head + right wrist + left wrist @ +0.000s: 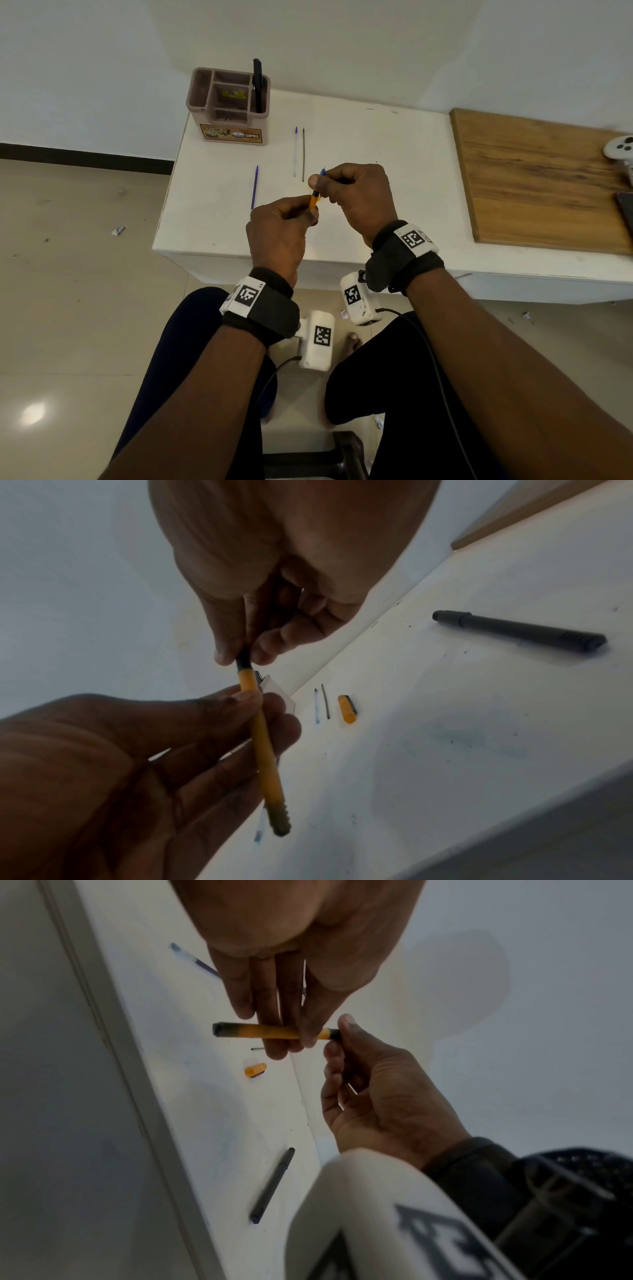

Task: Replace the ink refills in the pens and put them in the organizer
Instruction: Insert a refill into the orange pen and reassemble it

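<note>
An orange pen (314, 200) with a black end is held between both hands above the white table (394, 144). My left hand (308, 214) grips the orange barrel (260, 737). My right hand (320, 185) pinches the black end (244, 660); a blue tip (322, 170) shows above its thumb. The pen's orange cap (346, 708) lies on the table. A blue refill (254, 186), a clear refill (295, 152) and a dark refill (303, 154) lie beyond the hands. The brown organizer (229, 132) stands at the table's far left with a black pen (257, 85) in it.
Another black pen (517, 630) lies on the table near the hands, seen only in the wrist views (272, 1185). A wooden board (541, 178) covers the table's right part, with a white controller (620, 147) at its far edge. The table's front edge runs just under my wrists.
</note>
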Demonstrator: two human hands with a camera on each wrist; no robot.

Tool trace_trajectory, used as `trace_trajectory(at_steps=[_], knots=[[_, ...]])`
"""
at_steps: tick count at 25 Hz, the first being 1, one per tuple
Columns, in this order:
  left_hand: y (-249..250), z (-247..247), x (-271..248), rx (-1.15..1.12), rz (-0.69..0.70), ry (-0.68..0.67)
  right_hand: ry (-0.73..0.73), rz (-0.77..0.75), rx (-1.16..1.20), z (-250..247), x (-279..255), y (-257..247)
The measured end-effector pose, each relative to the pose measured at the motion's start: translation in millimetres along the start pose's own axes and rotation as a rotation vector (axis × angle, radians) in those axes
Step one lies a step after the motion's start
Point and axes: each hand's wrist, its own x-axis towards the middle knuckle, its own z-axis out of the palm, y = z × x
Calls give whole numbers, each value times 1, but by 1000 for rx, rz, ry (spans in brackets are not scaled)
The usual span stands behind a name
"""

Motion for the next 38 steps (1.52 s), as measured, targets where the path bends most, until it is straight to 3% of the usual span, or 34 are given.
trace_trajectory(at_steps=[7,11,13,17,24,26,29,32,34,38], knots=[[3,1,-3,6,1,12,39,42,4,4,0,-4],[-1,-1,3,-36,-51,61,54,247,85,8,11,2],[-4,-2,6,-48,-77,72,71,288,-50,11,25,14],[-6,-2,9,-50,-107,57,-40,253,-416,22,52,33],[-11,-2,15,-49,-126,31,-145,207,-619,33,67,39],[-10,-2,14,-47,-123,21,-150,221,-535,28,67,41],[-10,-1,11,-40,-124,10,30,268,-72,19,58,35],[-8,0,8,-49,-143,-15,176,210,303,7,42,16],[-7,2,5,-46,-147,-49,164,156,363,1,32,5],[-7,2,-1,-29,-134,-76,86,61,216,-4,17,-2]])
